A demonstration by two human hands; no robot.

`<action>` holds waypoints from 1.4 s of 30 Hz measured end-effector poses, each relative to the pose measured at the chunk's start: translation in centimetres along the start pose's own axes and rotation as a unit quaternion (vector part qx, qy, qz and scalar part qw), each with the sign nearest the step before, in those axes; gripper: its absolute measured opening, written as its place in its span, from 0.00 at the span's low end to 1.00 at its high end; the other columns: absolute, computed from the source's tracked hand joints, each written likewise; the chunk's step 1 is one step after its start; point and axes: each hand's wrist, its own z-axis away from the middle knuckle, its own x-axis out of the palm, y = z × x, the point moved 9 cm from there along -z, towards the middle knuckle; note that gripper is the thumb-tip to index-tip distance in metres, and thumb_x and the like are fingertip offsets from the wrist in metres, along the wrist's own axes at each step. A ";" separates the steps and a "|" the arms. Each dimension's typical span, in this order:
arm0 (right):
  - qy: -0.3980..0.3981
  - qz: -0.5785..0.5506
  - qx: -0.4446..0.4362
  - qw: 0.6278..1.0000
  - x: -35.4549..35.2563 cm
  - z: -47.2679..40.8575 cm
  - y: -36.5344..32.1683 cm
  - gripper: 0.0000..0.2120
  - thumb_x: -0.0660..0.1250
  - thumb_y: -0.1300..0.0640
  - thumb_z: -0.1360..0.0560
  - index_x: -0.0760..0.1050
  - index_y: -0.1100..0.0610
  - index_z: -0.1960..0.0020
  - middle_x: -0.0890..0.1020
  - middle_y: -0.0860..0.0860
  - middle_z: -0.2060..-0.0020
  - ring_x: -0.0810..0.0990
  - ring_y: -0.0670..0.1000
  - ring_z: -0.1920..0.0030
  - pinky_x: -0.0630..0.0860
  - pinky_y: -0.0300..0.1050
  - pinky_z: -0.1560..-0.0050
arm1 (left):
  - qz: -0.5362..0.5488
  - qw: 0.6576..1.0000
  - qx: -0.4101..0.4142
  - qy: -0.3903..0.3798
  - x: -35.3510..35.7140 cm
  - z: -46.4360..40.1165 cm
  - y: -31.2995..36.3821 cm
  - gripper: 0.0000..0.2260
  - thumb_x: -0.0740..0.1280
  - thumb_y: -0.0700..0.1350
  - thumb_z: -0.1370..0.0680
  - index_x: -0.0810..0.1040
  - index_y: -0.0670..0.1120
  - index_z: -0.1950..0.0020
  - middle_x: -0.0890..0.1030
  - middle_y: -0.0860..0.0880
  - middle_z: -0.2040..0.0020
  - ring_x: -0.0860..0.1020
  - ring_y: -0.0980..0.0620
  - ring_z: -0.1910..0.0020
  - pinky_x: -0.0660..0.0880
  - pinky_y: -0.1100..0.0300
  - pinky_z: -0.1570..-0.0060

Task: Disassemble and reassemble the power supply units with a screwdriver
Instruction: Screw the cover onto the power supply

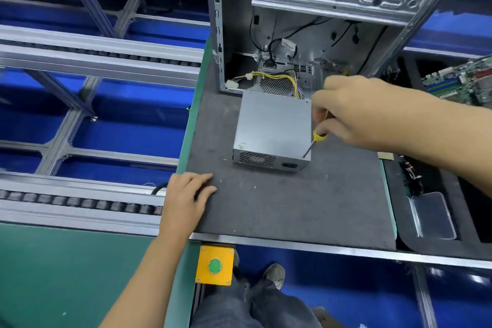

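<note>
Head view, looking down: one grey metal power supply unit (273, 125) lies flat on the dark mat of the worktop (292, 208), just in front of an open computer case (306, 34), its yellow wire bundle (274, 78) trailing back into the case. The right hand (354, 112) curls around a yellow-handled screwdriver (314, 141). Its shaft slants down and to the left, and the tip meets the unit's near right top corner, probably on a screw, though that is too small to confirm. The left hand (186, 197) rests flat and relaxed on the mat's left edge, holding nothing, well apart from the unit. About three loose screws (221, 181) lie on the mat between that hand and the unit.
</note>
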 end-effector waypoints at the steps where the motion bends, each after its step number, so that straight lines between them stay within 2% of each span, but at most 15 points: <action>1: -0.008 0.051 0.017 0.999 0.2 0.0 0.3 0.04 0.59 0.48 0.19 0.72 0.44 0.46 0.73 0.51 0.53 0.77 0.59 0.54 0.76 0.49 0.55 | -0.005 1.000 0.013 0.006 0.1 -0.2 0.4 0.10 0.77 0.40 0.26 0.85 0.41 0.46 0.82 0.46 0.55 0.75 0.44 0.57 0.72 0.55 0.52; 3: -0.036 0.078 0.039 0.996 1.0 0.4 0.7 0.08 0.58 0.44 0.19 0.69 0.39 0.41 0.73 0.51 0.54 0.77 0.59 0.54 0.77 0.49 0.55 | -0.014 0.999 0.032 0.010 0.5 -0.6 1.2 0.09 0.77 0.41 0.26 0.86 0.42 0.48 0.81 0.46 0.57 0.74 0.43 0.60 0.74 0.51 0.57; 5: -0.034 -0.058 0.012 0.998 0.6 0.8 0.3 0.11 0.63 0.42 0.23 0.68 0.45 0.45 0.70 0.49 0.51 0.77 0.55 0.54 0.76 0.54 0.49 | -0.025 0.999 0.031 0.011 0.9 -1.1 1.3 0.08 0.78 0.40 0.28 0.87 0.43 0.50 0.80 0.46 0.59 0.73 0.43 0.62 0.75 0.49 0.61; 7: -0.018 -0.123 -0.033 0.992 0.3 0.7 -0.1 0.07 0.66 0.51 0.24 0.69 0.47 0.47 0.67 0.47 0.51 0.75 0.51 0.55 0.74 0.53 0.48 | -0.026 0.999 0.028 0.014 1.1 -1.3 1.4 0.06 0.78 0.39 0.28 0.87 0.43 0.52 0.80 0.46 0.60 0.73 0.43 0.63 0.75 0.48 0.63; 9: 0.010 -0.079 -0.015 0.997 -0.1 0.6 0.5 0.02 0.65 0.54 0.22 0.74 0.49 0.50 0.69 0.47 0.54 0.73 0.52 0.55 0.74 0.53 0.50 | -0.031 0.999 0.042 0.008 1.1 -1.5 1.9 0.04 0.78 0.39 0.28 0.86 0.43 0.53 0.79 0.47 0.60 0.74 0.43 0.63 0.75 0.47 0.63; 12: 0.036 0.062 0.038 0.997 -0.1 0.7 0.7 0.15 0.54 0.41 0.20 0.73 0.50 0.54 0.77 0.52 0.57 0.78 0.60 0.56 0.74 0.50 0.57 | -0.014 1.000 0.015 -0.020 1.1 -1.6 2.2 0.02 0.75 0.40 0.25 0.84 0.44 0.54 0.79 0.48 0.58 0.75 0.46 0.60 0.76 0.48 0.60; 14: 0.036 0.014 0.029 0.999 0.4 1.0 0.6 0.13 0.54 0.38 0.21 0.68 0.46 0.50 0.77 0.50 0.54 0.79 0.60 0.55 0.72 0.50 0.59 | 0.073 0.993 -0.094 -0.007 0.5 -1.7 1.1 0.02 0.72 0.42 0.23 0.81 0.49 0.54 0.80 0.53 0.58 0.77 0.53 0.59 0.77 0.56 0.57; 17: 0.022 -0.109 -0.014 0.994 0.9 1.0 0.5 0.06 0.61 0.48 0.22 0.63 0.44 0.50 0.68 0.46 0.50 0.76 0.53 0.55 0.69 0.48 0.57 | 0.196 0.960 -0.188 0.070 -1.2 -2.5 0.8 0.06 0.72 0.41 0.23 0.81 0.53 0.55 0.81 0.59 0.61 0.78 0.60 0.61 0.72 0.73 0.59; 19: 0.034 -0.087 -0.004 0.996 0.8 0.6 1.1 0.04 0.62 0.49 0.21 0.69 0.48 0.52 0.68 0.46 0.54 0.74 0.53 0.54 0.71 0.49 0.54 | 0.203 0.966 -0.137 0.088 -2.4 -3.9 2.8 0.05 0.72 0.39 0.23 0.83 0.49 0.53 0.81 0.58 0.60 0.77 0.61 0.61 0.70 0.75 0.58; 23: 0.011 -0.025 0.020 0.999 1.3 0.6 1.7 0.19 0.53 0.36 0.24 0.72 0.50 0.52 0.73 0.48 0.58 0.75 0.57 0.57 0.76 0.52 0.53 | 0.152 0.986 0.011 0.069 -2.9 -6.1 7.3 0.04 0.71 0.37 0.23 0.83 0.42 0.49 0.83 0.52 0.54 0.78 0.58 0.57 0.72 0.74 0.54; 26: 0.027 -0.119 -0.023 0.992 1.2 1.2 1.0 0.08 0.61 0.45 0.25 0.70 0.47 0.50 0.69 0.45 0.53 0.77 0.53 0.56 0.76 0.56 0.52 | 0.172 0.983 0.014 0.060 -2.4 -6.6 7.6 0.05 0.71 0.36 0.22 0.83 0.42 0.48 0.83 0.53 0.49 0.80 0.58 0.52 0.74 0.72 0.50; 31: 0.054 -0.055 0.010 0.997 1.1 1.0 1.7 0.22 0.52 0.30 0.30 0.70 0.47 0.57 0.73 0.45 0.65 0.77 0.58 0.60 0.74 0.50 0.60 | 0.223 0.971 -0.059 0.062 -1.6 -6.5 5.6 0.05 0.72 0.38 0.23 0.83 0.47 0.50 0.84 0.56 0.51 0.82 0.58 0.51 0.75 0.71 0.52; 36: 0.049 -0.120 -0.075 0.989 1.0 1.2 0.1 0.04 0.61 0.47 0.25 0.66 0.43 0.52 0.68 0.43 0.56 0.74 0.51 0.58 0.72 0.49 0.57 | 0.306 0.934 -0.167 0.080 -1.2 -6.2 2.5 0.04 0.70 0.41 0.21 0.83 0.48 0.49 0.85 0.55 0.54 0.83 0.55 0.51 0.77 0.68 0.51; 40: 0.079 -0.026 0.049 0.995 0.6 0.7 2.5 0.17 0.52 0.32 0.28 0.65 0.44 0.64 0.69 0.48 0.69 0.74 0.59 0.63 0.70 0.48 0.64 | 0.355 0.909 -0.198 0.094 -1.3 -7.4 1.8 0.05 0.70 0.39 0.21 0.82 0.49 0.52 0.85 0.53 0.56 0.85 0.54 0.53 0.78 0.66 0.51; 42: 0.082 -0.071 0.021 0.994 0.9 0.9 2.4 0.14 0.52 0.33 0.28 0.64 0.42 0.59 0.70 0.46 0.65 0.73 0.54 0.65 0.68 0.47 0.65 | 0.363 0.906 -0.197 0.099 -1.4 -8.6 2.0 0.06 0.70 0.38 0.22 0.83 0.49 0.53 0.85 0.52 0.57 0.85 0.53 0.54 0.77 0.66 0.53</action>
